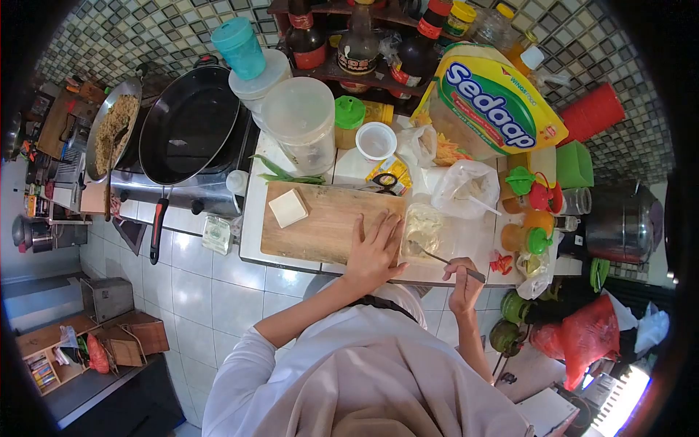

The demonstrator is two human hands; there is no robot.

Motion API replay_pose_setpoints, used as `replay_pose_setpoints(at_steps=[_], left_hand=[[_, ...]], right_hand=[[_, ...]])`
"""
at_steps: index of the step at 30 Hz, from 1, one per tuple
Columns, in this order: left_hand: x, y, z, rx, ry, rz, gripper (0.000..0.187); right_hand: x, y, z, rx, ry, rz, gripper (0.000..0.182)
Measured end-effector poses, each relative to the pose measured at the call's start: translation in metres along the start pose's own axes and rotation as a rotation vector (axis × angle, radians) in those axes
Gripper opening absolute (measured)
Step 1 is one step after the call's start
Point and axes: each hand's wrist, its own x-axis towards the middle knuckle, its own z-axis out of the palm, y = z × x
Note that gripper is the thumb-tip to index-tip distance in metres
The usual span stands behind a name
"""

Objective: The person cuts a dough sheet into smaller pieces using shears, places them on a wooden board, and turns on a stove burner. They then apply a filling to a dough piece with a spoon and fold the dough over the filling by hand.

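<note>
My left hand [375, 251] rests with its fingers spread on the right end of a wooden cutting board [328, 233]. A square white stack or slab [288, 209] lies at the board's left end; its kind cannot be made out. In my right hand [464, 285] is the handle of a metal spoon [437, 257], slanting down to the left. Its tip dips into a pale, creamy mixture [424, 227] in a shallow clear container [445, 240] beside the board. Green onion leaves [291, 175] and scissors [384, 182] lie behind the board.
An empty black frying pan [191, 131] and a pan of browned food [116, 124] sit on the stove at left. Behind are a lidded tub [298, 120], bottles [358, 44] and a yellow Sedaap pouch [491, 102]. Red chillies [501, 263] lie right of my right hand.
</note>
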Motion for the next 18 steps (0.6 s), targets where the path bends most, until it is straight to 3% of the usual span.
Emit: replay_pose_setpoints(at_steps=[10,13,18], left_hand=[[0.0,0.0,0.001,0.001,0.037,0.012,0.076],[0.0,0.0,0.0,0.0,0.017,0.004,0.076],[-0.001,0.0,0.002,-0.012,0.045,0.004,0.075]], right_hand=[[0.013,-0.002,-0.002,0.076,-0.038,-0.169,0.026],[0.013,0.0,-0.005,0.126,-0.133,-0.123,0.026],[0.01,0.003,-0.008,0.191,-0.119,-0.016,0.031]])
